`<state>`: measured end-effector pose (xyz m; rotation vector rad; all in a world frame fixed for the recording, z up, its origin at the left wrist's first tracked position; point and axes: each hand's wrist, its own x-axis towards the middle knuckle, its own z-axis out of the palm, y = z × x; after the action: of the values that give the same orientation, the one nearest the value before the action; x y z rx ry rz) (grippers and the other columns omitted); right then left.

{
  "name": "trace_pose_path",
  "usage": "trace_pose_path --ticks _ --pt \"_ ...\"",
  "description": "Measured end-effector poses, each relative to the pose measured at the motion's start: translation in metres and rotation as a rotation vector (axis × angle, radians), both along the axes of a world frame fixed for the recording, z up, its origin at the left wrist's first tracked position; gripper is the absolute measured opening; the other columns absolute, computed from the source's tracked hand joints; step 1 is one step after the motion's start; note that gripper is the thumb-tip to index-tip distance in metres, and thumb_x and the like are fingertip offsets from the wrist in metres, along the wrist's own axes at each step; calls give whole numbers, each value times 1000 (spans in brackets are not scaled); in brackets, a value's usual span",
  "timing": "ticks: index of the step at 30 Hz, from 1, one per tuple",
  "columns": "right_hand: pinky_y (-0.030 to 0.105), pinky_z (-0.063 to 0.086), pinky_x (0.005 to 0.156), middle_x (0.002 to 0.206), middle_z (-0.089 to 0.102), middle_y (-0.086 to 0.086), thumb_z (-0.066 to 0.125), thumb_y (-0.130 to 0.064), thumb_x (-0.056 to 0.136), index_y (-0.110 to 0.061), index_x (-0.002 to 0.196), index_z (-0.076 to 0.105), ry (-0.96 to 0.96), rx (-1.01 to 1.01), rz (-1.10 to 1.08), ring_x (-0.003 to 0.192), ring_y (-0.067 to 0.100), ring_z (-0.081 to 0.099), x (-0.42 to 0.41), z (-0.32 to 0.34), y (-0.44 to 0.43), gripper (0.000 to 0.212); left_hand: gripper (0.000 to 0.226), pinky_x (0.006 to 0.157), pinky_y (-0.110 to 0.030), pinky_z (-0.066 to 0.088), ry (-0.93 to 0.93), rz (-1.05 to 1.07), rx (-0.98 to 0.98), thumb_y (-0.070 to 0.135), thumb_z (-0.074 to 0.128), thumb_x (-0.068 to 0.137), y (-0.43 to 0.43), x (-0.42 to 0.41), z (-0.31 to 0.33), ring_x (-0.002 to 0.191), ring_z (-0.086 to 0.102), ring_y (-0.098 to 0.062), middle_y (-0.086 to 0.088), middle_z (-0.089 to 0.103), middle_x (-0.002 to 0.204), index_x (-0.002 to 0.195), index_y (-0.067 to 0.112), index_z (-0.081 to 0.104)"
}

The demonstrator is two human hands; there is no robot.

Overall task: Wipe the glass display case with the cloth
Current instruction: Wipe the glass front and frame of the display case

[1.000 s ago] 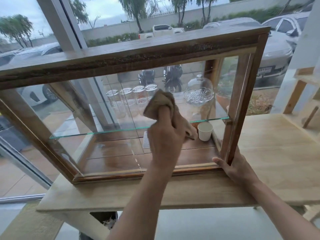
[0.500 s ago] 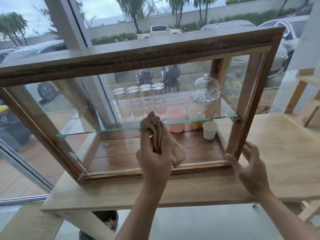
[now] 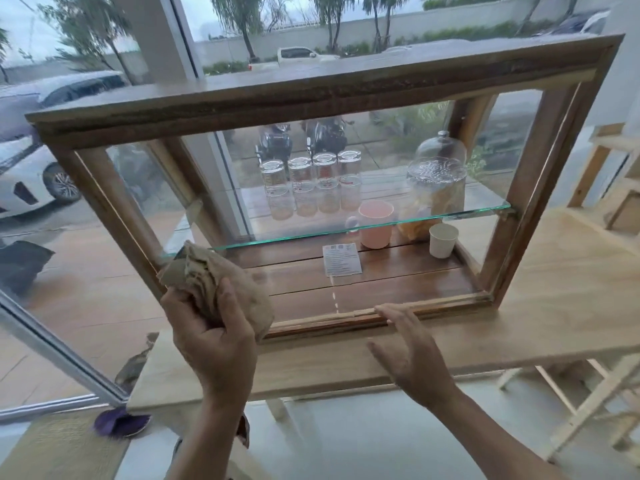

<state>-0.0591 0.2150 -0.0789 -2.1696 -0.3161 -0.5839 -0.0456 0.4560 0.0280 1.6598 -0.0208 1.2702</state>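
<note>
A wood-framed glass display case stands on a pale wooden table. My left hand grips a bunched beige cloth and presses it on the front glass at the lower left corner. My right hand is open, fingers spread, its fingertips resting on the case's bottom front rail near the middle. Inside, on the glass shelf, stand several upturned glasses and a glass dome.
On the case floor are a pink mug, a white paper cup and a printed card. A light wooden rack stands at the right. Behind the case a window shows parked cars. A purple object lies on the floor below left.
My left hand has carried the cloth down and left across the front glass to the lower left corner. My right hand has left the case's right post and moved left to the bottom rail.
</note>
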Motion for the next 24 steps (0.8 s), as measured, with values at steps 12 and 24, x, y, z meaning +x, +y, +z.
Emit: trace_pose_path --ticks 12,24 --pt "11 38 100 118 58 -2 74 -29 79 -4 130 54 35 4 9 111 7 54 17 3 34 60 26 98 -34 42 -274 42 947 -2 67 90 36 52 -22 113 54 -28 -12 59 126 115 -2 70" --pt "21 44 100 121 55 -3 78 -7 72 -5 130 55 14 64 35 114 8 53 24 -8 29 62 48 120 -38 25 -167 -307 1717 6 45 99 3 73 -91 146 32 -17 -2 36 156 147 11 44"
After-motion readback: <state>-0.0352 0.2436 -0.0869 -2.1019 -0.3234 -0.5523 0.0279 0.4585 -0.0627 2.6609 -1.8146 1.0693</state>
